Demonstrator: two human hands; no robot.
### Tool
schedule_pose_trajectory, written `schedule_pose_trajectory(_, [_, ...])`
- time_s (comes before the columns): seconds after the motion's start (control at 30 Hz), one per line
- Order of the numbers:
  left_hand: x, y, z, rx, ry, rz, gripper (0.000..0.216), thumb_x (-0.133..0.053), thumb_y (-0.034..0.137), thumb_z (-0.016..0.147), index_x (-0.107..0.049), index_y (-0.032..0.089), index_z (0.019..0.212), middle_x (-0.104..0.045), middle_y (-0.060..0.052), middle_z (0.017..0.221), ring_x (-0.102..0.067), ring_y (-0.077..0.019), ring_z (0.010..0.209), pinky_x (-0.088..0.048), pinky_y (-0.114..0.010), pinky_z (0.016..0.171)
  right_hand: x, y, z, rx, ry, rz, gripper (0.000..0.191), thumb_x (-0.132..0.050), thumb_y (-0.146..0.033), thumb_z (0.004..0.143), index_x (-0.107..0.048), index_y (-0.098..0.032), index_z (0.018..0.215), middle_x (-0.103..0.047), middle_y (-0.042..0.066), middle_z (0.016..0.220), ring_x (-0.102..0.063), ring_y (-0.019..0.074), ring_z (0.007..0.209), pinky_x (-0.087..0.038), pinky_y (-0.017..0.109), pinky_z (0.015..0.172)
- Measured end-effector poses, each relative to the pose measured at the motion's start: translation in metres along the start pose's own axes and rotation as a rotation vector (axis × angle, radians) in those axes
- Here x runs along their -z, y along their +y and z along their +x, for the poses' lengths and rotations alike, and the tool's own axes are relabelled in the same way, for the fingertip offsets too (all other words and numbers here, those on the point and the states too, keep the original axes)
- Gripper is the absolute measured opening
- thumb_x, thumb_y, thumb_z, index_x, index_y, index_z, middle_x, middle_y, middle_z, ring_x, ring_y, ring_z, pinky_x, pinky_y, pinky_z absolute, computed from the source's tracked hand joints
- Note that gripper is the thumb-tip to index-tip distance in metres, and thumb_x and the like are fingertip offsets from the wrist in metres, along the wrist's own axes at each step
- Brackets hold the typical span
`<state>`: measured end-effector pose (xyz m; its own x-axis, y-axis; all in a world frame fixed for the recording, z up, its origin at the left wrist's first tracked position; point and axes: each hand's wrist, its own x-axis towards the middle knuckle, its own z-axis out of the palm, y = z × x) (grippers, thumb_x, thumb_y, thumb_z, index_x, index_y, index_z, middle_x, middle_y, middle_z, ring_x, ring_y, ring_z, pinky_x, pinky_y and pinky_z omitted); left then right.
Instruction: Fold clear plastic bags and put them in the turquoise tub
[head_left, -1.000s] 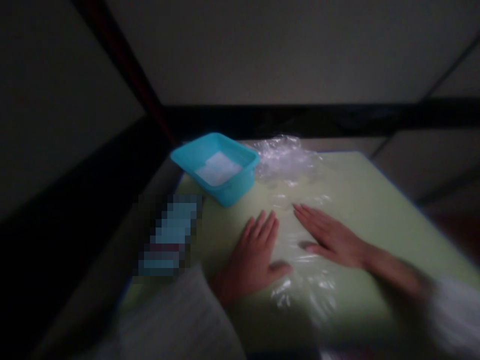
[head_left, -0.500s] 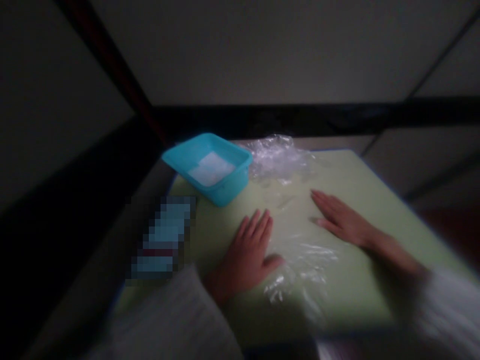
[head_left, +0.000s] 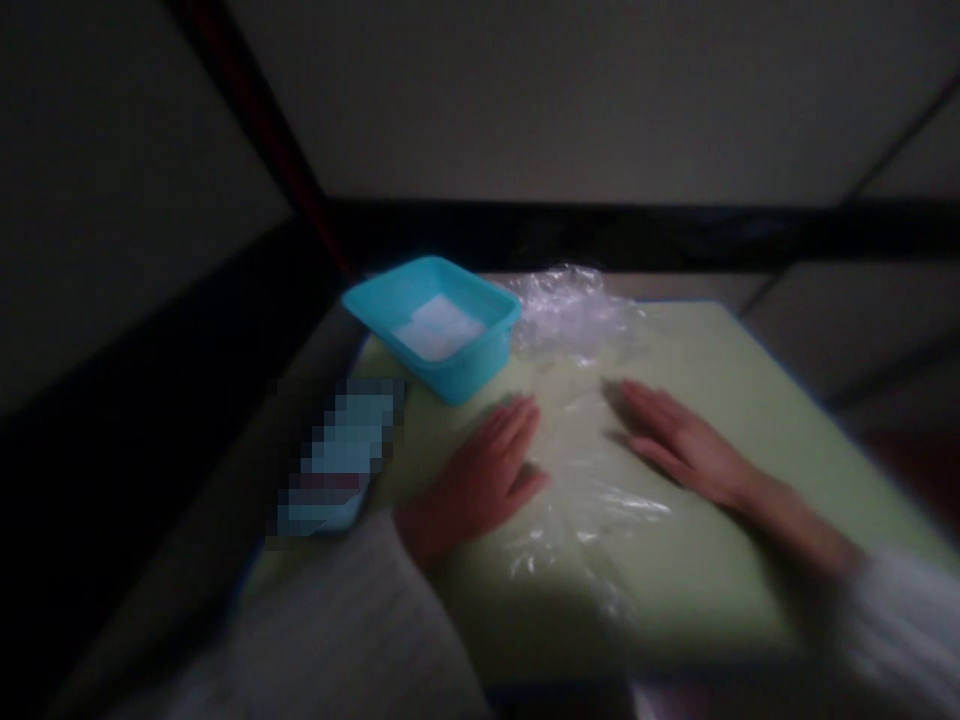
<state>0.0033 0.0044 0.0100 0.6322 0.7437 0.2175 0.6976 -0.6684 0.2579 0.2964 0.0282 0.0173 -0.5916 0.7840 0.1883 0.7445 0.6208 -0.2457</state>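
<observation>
While both palms lie flat, left hand and right hand unclenched, pressing film, mat beneath, tub beyond.

clear plastic sheet, flat, crinkled, on mat

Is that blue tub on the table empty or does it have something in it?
Not empty. The blue tub stands upright on the green table, and something white lies on its floor; the picture is too dim and blurred to tell what.
</observation>
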Motion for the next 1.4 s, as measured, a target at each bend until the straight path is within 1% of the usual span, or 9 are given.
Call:
schedule_pose_trajectory(0.1, [-0.001, 0.027, -0.004, -0.061, 0.001, -0.106, 0.049, -0.042, 0.028, 0.092, -0.034, 0.009, 0.137, -0.036, -0.014, 0.145, -0.026, -0.0199, 0.138, -0.027, -0.036, 0.113, -0.004, -0.013, 0.003, 0.079, -0.021, 0.063, 0.06, -0.038, -0.045, 0.094, -0.02, -0.022, 0.146, -0.03, 0.009, 0.148, -0.031, 0.0245, 0.135, -0.03, 0.048, 0.11])
schedule_pose_trajectory(0.2, [-0.003, 0.049, -0.009, -0.28, -0.138, -0.223, 0.052, -0.04, 0.037, 0.094, -0.034, 0.012, 0.138, -0.036, -0.012, 0.146, -0.027, -0.0203, 0.137, -0.027, -0.034, 0.113, -0.01, -0.02, 0.004, 0.159, -0.066, 0.09, 0.062, -0.038, -0.045, 0.094, -0.017, -0.021, 0.147, -0.027, 0.009, 0.15, -0.027, 0.0247, 0.136, -0.028, 0.047, 0.111])
schedule_pose_trajectory(0.37, [-0.003, 0.051, -0.014, -0.515, -0.273, -0.277, 0.049, -0.041, 0.046, 0.093, -0.043, 0.017, 0.133, -0.034, -0.01, 0.147, -0.025, -0.024, 0.138, -0.022, -0.038, 0.114, -0.016, -0.016, 0.004, 0.18, -0.117, 0.053, 0.067, -0.038, -0.046, 0.094, -0.009, -0.019, 0.148, -0.021, 0.011, 0.151, -0.022, 0.0249, 0.138, -0.023, 0.049, 0.112])
schedule_pose_trajectory(0.67, [0.01, 0.045, -0.018, -0.571, -0.335, -0.323, 0.051, -0.051, 0.047, 0.087, -0.045, 0.024, 0.132, -0.031, -0.008, 0.149, -0.022, -0.027, 0.139, -0.021, -0.045, 0.114, -0.012, -0.002, 0.006, 0.167, -0.105, -0.024, 0.07, -0.039, -0.053, 0.092, -0.012, -0.02, 0.148, -0.019, 0.012, 0.152, -0.021, 0.0271, 0.138, -0.021, 0.05, 0.112])
schedule_pose_trajectory(0.87, [0.027, 0.056, -0.018, -0.663, -0.416, -0.398, 0.051, -0.04, 0.051, 0.091, -0.046, 0.021, 0.131, -0.042, -0.005, 0.143, -0.032, -0.0241, 0.135, -0.021, -0.039, 0.114, -0.008, 0.004, 0.006, 0.125, -0.117, -0.027, 0.069, -0.04, -0.053, 0.091, -0.014, -0.021, 0.147, -0.022, 0.011, 0.151, -0.024, 0.0274, 0.137, -0.021, 0.05, 0.112])
schedule_pose_trajectory(0.97, [0.026, 0.06, -0.017, -0.651, -0.392, -0.405, 0.051, -0.029, 0.045, 0.096, -0.042, 0.014, 0.134, -0.044, -0.008, 0.142, -0.032, -0.0183, 0.135, -0.018, -0.032, 0.115, -0.005, -0.007, 0.006, 0.126, -0.117, 0.007, 0.066, -0.039, -0.05, 0.093, -0.015, -0.021, 0.147, -0.024, 0.011, 0.151, -0.024, 0.0263, 0.137, -0.021, 0.05, 0.112])
schedule_pose_trajectory(1.07, [0.015, 0.06, -0.016, -0.579, -0.325, -0.36, 0.053, -0.034, 0.042, 0.096, -0.036, 0.008, 0.137, -0.039, -0.012, 0.144, -0.026, -0.0194, 0.138, -0.019, -0.033, 0.116, -0.005, -0.024, 0.006, 0.157, -0.126, 0.081, 0.062, -0.036, -0.045, 0.095, -0.013, -0.019, 0.147, -0.022, 0.01, 0.152, -0.021, 0.0233, 0.139, -0.022, 0.048, 0.112])
schedule_pose_trajectory(1.2, [0.003, 0.059, -0.015, -0.619, -0.356, -0.349, 0.048, -0.033, 0.039, 0.096, -0.041, 0.009, 0.133, -0.039, -0.012, 0.144, -0.031, -0.0188, 0.136, -0.019, -0.031, 0.115, -0.012, -0.042, 0.004, 0.203, -0.176, 0.145, 0.061, -0.033, -0.04, 0.097, -0.01, -0.016, 0.148, -0.019, 0.011, 0.152, -0.018, 0.0197, 0.14, -0.019, 0.044, 0.114])
schedule_pose_trajectory(1.4, [0.005, 0.059, -0.016, -0.659, -0.394, -0.343, 0.045, -0.042, 0.04, 0.093, -0.046, 0.015, 0.13, -0.038, -0.007, 0.146, -0.028, -0.0199, 0.137, -0.019, -0.032, 0.115, -0.014, -0.051, 0.003, 0.23, -0.229, 0.115, 0.066, -0.036, -0.04, 0.096, -0.006, -0.012, 0.148, -0.014, 0.013, 0.153, -0.012, 0.0202, 0.141, -0.016, 0.043, 0.115])
